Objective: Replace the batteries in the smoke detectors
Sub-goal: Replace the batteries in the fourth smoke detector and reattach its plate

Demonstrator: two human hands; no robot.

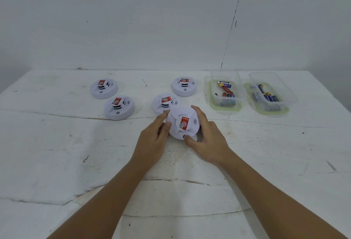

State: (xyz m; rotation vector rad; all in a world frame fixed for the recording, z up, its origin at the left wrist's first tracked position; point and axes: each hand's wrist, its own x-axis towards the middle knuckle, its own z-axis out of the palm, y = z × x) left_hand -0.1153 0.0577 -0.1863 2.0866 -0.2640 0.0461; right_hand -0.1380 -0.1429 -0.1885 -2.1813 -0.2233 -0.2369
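A white round smoke detector (182,123) with a red label is tilted up off the table at the centre. My left hand (154,136) grips its left rim and my right hand (206,135) grips its right and near rim, thumb by the small dark button. Several more white detectors lie face up: one just behind it (164,103), one at the back (183,86), and two on the left (103,88) (119,106). Two clear plastic boxes hold loose batteries: the nearer-centre box (225,91) with red and dark cells, the right box (269,94) with blue cells.
The table (76,153) is covered in a worn white sheet with cracks and creases. A pale wall rises right behind its far edge. The battery boxes stand at the back right, each on a green-rimmed lid.
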